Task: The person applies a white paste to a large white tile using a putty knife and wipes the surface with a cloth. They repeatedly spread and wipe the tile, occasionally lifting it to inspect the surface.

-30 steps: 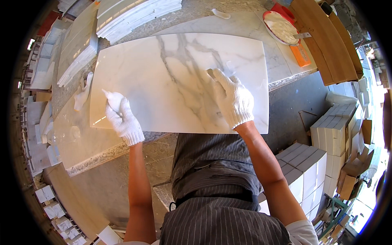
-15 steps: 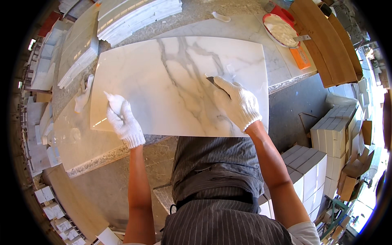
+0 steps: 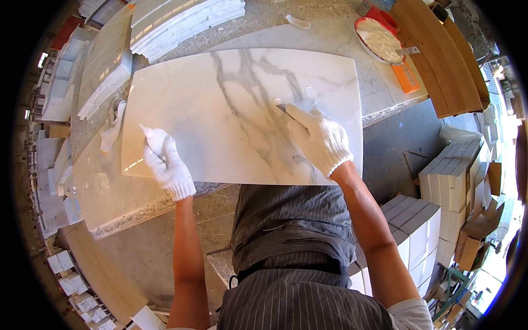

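Observation:
A large glossy white slab with grey veining [image 3: 187, 93] lies on the table in front of me. My right hand [image 3: 322, 137], in a white knit glove, grips a small dark flat blade [image 3: 284, 109], its end at the slab's surface among the grey veins. Small whitish, wet-looking spots show by the blade and just beyond it. At the slab's left part, my gloved left hand [image 3: 168, 165] is closed around a crumpled white cloth [image 3: 157, 138], which pokes out past the fingers in a point. Its fingertips are partly hidden by the cloth.
Stacked tiles [image 3: 187, 25] stand beyond the slab, with another stack [image 3: 107, 69] at the left. A white cloth [image 3: 113, 127] lies left of the slab. A red-rimmed bowl of whitish paste [image 3: 378, 41], an orange box [image 3: 406, 77] and cardboard [image 3: 440, 55] are at far right. White boxes [image 3: 451, 170] stand right.
The blade in my right hand has tilted slightly and shifted a little left at its end. My left hand and the slab have hardly moved.

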Motion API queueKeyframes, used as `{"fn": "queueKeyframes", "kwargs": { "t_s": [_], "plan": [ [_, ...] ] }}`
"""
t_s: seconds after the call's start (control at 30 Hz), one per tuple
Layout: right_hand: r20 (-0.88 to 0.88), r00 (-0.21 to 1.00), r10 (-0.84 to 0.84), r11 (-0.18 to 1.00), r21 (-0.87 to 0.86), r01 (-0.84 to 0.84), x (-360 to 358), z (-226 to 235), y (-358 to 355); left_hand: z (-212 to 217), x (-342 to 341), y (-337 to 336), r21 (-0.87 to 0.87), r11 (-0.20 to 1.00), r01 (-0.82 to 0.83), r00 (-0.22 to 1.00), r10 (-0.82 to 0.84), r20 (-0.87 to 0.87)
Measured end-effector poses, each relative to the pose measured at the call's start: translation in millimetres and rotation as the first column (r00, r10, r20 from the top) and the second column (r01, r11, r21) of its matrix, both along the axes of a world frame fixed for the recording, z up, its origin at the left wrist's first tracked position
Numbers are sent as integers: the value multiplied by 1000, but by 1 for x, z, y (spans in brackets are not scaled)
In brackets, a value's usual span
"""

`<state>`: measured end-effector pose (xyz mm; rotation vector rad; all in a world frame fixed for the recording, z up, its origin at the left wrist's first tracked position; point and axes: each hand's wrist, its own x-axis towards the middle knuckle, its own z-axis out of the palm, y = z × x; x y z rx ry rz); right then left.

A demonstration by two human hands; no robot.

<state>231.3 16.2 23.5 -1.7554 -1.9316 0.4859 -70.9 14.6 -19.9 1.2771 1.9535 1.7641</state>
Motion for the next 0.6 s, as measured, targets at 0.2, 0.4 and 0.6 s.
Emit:
{"fn": "queueKeyframes", "kwargs": {
  "t_s": [0.2, 0.4, 0.6],
  "plan": [
    [36, 999, -12, 1000, 20, 11, -5, -7, 5, 2, 4, 0, 1, 1000, 6, 1000, -6, -7],
    [107, 992, 61, 998, -7, -61, 4, -1, -5, 2, 2, -1, 17, 999, 29, 1000, -29, 9],
    [41, 999, 26, 1000, -7, -25, -2, -5, 9, 2, 0, 1, -7, 1000, 21, 1000, -22, -17]
  ]
}}
